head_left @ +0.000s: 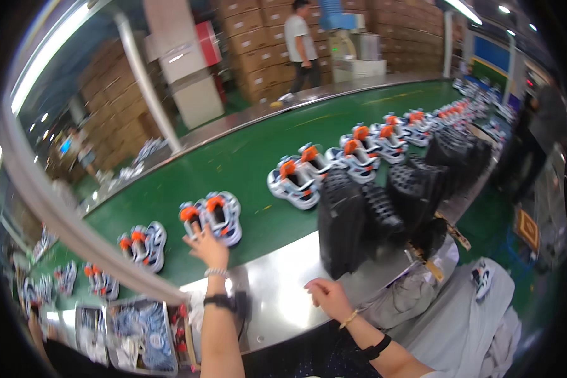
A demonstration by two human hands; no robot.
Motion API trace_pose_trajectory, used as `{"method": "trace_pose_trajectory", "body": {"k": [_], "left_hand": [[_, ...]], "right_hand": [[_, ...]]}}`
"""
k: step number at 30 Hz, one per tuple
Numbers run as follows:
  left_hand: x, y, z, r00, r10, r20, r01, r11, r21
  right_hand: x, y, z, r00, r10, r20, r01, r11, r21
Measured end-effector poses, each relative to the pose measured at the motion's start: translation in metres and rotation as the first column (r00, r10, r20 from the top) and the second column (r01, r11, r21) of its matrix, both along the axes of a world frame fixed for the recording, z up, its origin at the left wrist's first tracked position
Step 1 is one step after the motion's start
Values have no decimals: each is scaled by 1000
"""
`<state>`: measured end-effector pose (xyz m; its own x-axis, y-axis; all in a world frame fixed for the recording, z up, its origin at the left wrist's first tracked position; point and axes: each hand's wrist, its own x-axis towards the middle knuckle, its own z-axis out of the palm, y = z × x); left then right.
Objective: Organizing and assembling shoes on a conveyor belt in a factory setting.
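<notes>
Sneakers (pixel 220 214), one pair in white and navy with orange tongues, stand on the green belt (pixel 258 195) just ahead of my left fingers (pixel 200 237). Those are spread wide over the pair's near end, gripping nothing; whether they touch it I can't tell. I'd expect each shoe to be light, soft around the collar, stiffer along the sole, neither slippery nor fragile, so I'd pinch the collar or clasp the sole's sides. I can't make out any writing on them. Far beyond my left fingers, the stacked cartons (pixel 252 57) carry pale labels too small for me to read. Over the metal desk (pixel 286 271), my right fingers (pixel 318 286) curl loosely, apparently holding nothing. Just right of them stand tall black boot-like forms (pixel 340 220), with no legible marking. Farther right, a single sneaker (pixel 482 280) rests on grey cloth (pixel 444 331).
</notes>
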<state>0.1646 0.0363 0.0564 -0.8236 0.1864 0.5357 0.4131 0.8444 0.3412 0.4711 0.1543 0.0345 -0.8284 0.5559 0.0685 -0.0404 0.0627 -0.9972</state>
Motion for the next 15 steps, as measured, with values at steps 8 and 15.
{"method": "trace_pose_trajectory", "body": {"k": [8, 15], "left_hand": [[59, 122, 65, 723, -668, -176, 684, 728, 50], [38, 269, 29, 747, -664, 22, 660, 738, -142]], "right_hand": [[-3, 4, 5, 995, 33, 97, -42, 995, 90], [-1, 4, 0, 1000, 27, 9, -27, 997, -79]]}}
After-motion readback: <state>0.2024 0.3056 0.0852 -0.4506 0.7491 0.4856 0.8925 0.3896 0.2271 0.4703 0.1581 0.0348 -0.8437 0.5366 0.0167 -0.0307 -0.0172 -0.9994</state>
